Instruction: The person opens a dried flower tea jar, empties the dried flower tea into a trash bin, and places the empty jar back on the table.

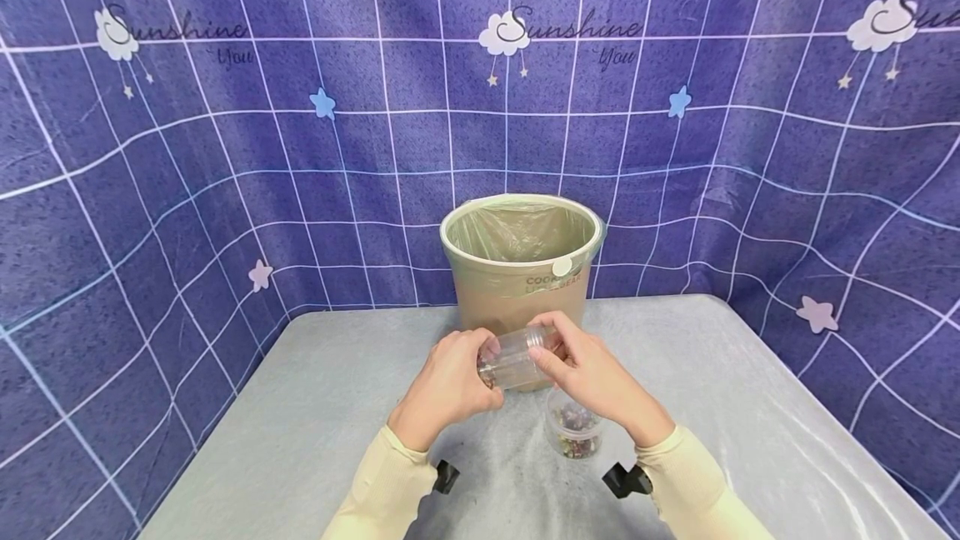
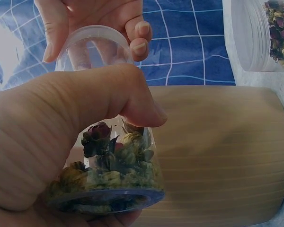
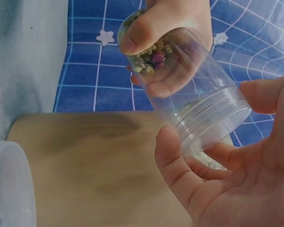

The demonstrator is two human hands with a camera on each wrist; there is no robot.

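A clear plastic jar (image 1: 516, 358) of dried flowers lies tilted between the two hands, just in front of the bin. My left hand (image 1: 452, 375) grips its base end, where the dried flowers (image 2: 116, 158) are gathered. At the other end, the thumb and fingers of my right hand (image 1: 596, 372) hold the jar around its ridged rim (image 3: 213, 116). Whether a lid covers that end I cannot tell. Below the right hand stands a second clear jar (image 1: 573, 433), with dried flowers in it, partly hidden by that hand.
A beige bin (image 1: 517, 307) with a clear plastic liner (image 1: 517, 230) stands right behind the hands. The grey cloth-covered table (image 1: 315, 432) is bordered by a blue gridded curtain (image 1: 405, 148) at the back and sides.
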